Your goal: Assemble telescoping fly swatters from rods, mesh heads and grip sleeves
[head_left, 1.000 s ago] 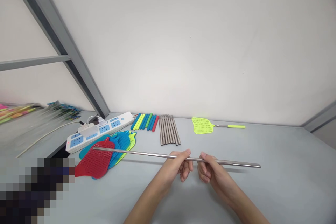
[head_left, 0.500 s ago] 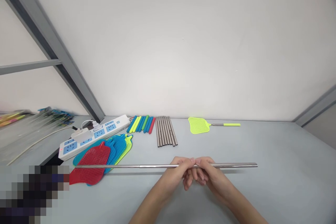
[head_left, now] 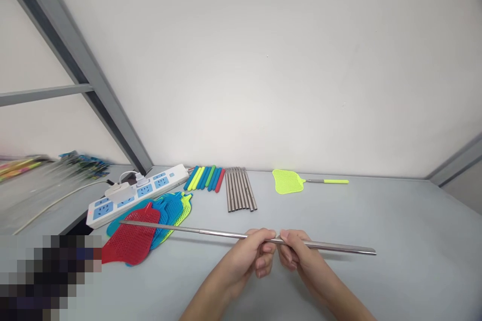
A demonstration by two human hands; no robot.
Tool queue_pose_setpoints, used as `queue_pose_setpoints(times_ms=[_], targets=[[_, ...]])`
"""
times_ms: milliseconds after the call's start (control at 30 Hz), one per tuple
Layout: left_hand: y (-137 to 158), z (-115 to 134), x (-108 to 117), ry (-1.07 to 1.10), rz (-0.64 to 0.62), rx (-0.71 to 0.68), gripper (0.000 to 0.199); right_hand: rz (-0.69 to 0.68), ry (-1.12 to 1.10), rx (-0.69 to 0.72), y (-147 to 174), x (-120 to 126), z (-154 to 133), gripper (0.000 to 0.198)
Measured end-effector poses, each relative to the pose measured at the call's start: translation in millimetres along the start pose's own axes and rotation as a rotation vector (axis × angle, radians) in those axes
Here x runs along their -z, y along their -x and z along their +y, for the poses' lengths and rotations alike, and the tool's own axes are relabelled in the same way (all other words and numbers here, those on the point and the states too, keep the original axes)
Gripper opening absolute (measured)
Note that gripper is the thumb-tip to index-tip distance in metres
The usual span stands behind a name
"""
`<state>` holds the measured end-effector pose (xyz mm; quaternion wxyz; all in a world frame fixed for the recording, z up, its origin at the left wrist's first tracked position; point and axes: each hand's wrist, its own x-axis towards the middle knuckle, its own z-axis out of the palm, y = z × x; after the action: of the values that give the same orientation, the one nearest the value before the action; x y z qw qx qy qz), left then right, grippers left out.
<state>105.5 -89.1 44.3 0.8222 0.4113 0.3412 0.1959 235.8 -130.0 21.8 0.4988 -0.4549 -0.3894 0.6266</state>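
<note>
A long, thin telescopic metal rod [head_left: 222, 233] stretches across the front of the grey table, held in both hands. My left hand [head_left: 256, 253] pinches it near the middle, thumb on top and fingers curled below. Close beside it, my right hand [head_left: 297, 250] grips the thicker section in the same way. The rod's thin left end passes over a red fly swatter head [head_left: 135, 235], which lies on blue swatter heads [head_left: 173, 209] and a yellow-green one [head_left: 187, 204]. Its thicker right end points toward the right side of the table.
Coloured handle sleeves [head_left: 205, 179] and several collapsed metal rods [head_left: 240, 190] lie in rows near the wall. Right of them rests a yellow-green fly swatter [head_left: 288, 182] with its handle. A power strip [head_left: 139, 195] with plugs and clear plastic packaging [head_left: 56, 185] lie at the left.
The rod has tilted, its left end rising and its right end dropping. My hands have drawn slightly apart below it, and the fingers that overlapped underneath are now separate.
</note>
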Motion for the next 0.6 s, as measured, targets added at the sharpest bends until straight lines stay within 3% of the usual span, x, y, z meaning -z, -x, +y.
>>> queue_pose_setpoints(times_ms=[167,367,600], targets=[[-5,-3,3,-0.031,-0.006,-0.039,0.031,-0.017,0.032,0.033,-2,4,4,0.039],[-7,-8,-4,-0.093,-0.027,-0.063,0.037,0.05,-0.086,-0.008,-3,2,9,0.038],[-6,-8,-4,-0.166,-0.096,-0.122,0.052,-0.028,-0.116,0.015,-1,-1,11,0.043]])
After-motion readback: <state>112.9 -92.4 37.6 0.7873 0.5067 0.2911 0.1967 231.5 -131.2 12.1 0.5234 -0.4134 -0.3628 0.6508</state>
